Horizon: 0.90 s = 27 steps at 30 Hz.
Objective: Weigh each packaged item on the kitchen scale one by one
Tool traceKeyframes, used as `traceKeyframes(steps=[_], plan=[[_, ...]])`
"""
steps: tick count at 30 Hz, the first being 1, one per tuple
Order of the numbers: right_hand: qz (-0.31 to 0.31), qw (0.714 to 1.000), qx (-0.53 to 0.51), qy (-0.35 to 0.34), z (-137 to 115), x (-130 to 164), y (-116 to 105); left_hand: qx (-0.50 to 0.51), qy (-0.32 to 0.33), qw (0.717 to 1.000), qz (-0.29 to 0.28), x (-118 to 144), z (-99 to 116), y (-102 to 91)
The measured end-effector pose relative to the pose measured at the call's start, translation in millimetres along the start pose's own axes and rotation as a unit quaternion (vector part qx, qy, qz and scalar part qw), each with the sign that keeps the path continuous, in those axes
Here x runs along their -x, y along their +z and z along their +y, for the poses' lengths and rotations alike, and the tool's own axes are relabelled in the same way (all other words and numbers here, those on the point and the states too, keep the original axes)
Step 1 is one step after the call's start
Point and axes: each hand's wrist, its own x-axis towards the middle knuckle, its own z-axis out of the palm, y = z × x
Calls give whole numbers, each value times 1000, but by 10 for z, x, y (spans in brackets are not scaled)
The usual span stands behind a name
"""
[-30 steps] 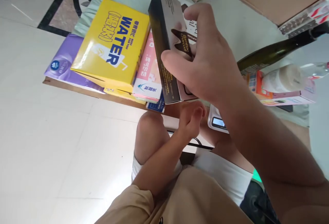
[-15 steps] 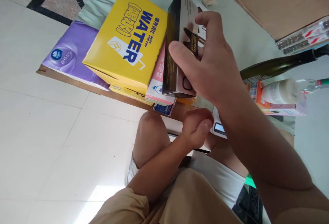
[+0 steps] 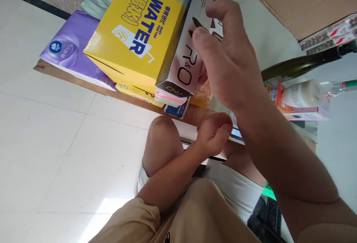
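Observation:
My right hand (image 3: 230,55) is at a silver and black box (image 3: 186,55) lettered "R&O", its thumb on the upper face and its other fingers down the right side, partly hidden. The box lies on pink packs (image 3: 170,98), against a yellow box (image 3: 136,31) marked "WATER". My left hand (image 3: 214,133) is curled into a fist over my lap, below the table edge; nothing shows in it. An orange snack pack (image 3: 202,94) sits just below the right hand's fingers.
A purple tissue pack (image 3: 72,45) lies at the left end of the table. On the right are a dark green bottle (image 3: 301,64), a white-capped jar (image 3: 302,93) and a clear bottle (image 3: 333,86). A cardboard box (image 3: 301,1) stands at the upper right.
The silver and black box has tipped and come down beside the yellow box, its silver face now upward. My right thumb has slid from its edge onto that face. The left fist stays put.

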Motion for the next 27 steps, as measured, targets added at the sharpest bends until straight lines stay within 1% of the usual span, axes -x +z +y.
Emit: traceKeyframes(steps=[4,6,8,10,12,13,15,17,19,21,23,27], plan=[[-19,999,-17,37,70,85,-100,5,1,1000,-2,-21,56,-27],[-9,1000,-10,17,133,149,-138,12,1,1000,-3,-19,49,-16],[24,997,35,-58,182,209,-146,14,0,1000,-5,2,-3,21],[47,981,101,-159,192,251,-126,12,-6,1000,4,39,-85,69],[33,959,152,-238,168,267,-93,16,-15,1000,16,79,-167,109],[18,951,164,-261,152,266,-76,17,-18,1000,18,95,-198,120],[-15,948,179,-264,138,256,-49,19,-21,1000,13,117,-232,121],[-29,951,180,-248,166,247,-34,17,-20,1000,13,125,-231,104],[-18,952,159,-260,237,243,-25,9,-21,999,22,126,-213,85],[7,946,124,-298,322,242,-20,3,-23,999,30,125,-195,75],[11,941,104,-321,387,241,-16,1,-22,999,34,123,-184,76],[-13,945,120,-304,400,231,-8,5,-19,999,37,121,-190,86]])
